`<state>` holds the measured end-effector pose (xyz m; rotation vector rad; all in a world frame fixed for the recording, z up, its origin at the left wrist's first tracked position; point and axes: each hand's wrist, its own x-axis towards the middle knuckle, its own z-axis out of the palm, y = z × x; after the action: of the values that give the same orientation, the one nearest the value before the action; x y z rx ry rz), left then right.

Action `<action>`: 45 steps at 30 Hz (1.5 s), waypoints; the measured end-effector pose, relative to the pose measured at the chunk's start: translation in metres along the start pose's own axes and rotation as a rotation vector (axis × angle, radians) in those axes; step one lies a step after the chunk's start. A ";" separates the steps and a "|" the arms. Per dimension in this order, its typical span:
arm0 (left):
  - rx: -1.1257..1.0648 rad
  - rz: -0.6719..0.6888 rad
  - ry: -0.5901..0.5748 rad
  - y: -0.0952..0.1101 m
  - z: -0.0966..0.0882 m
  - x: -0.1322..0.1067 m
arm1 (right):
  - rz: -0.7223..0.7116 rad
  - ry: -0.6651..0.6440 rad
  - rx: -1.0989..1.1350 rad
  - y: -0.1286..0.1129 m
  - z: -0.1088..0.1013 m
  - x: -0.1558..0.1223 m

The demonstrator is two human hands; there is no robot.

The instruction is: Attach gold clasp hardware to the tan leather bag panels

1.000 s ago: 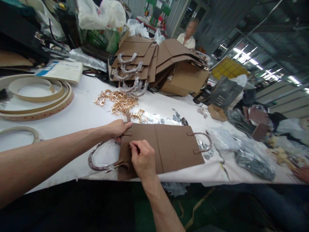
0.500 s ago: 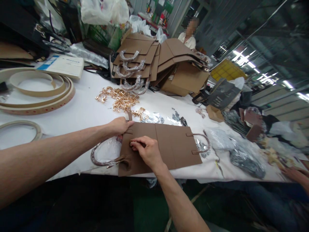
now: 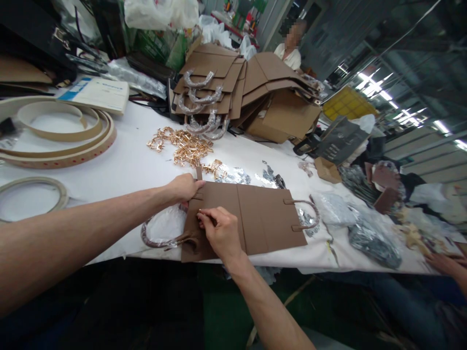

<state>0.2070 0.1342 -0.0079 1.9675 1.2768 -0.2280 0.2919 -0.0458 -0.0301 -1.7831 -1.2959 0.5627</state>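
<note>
A flat brown bag panel (image 3: 255,216) with a handle at each end lies on the white table (image 3: 120,170) near its front edge. My left hand (image 3: 184,188) grips the panel's left edge by a small strap tab. My right hand (image 3: 218,232) rests on the panel, its fingertips pinched on something small that I cannot make out. The near handle (image 3: 160,238), wrapped in clear plastic, curves out to the left below my left hand. The far handle (image 3: 308,214) sits at the panel's right end.
A heap of gold metal buckles (image 3: 182,148) lies just behind the panel. Behind it is a stack of brown panels (image 3: 233,87) with wrapped handles. Tape rolls (image 3: 58,141) lie at left, plastic-bagged parts (image 3: 375,243) at right. A person (image 3: 290,46) sits far back; another's hand (image 3: 443,265) reaches in at right.
My right hand slid up the panel toward its left edge and now pinches there. The left hand kept its grip. The view shifted slightly.
</note>
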 end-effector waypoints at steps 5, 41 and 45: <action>-0.079 -0.027 -0.019 0.002 0.001 -0.002 | 0.079 0.041 0.050 0.000 0.007 -0.002; 0.036 -0.011 0.024 -0.014 0.008 -0.037 | 0.179 -0.009 0.476 0.021 -0.007 0.006; -0.016 -0.115 0.029 -0.005 0.008 -0.032 | 0.199 0.000 0.493 0.023 -0.008 0.005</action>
<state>0.1896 0.1073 0.0008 1.8918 1.4079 -0.2458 0.3123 -0.0462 -0.0441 -1.4988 -0.8833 0.9063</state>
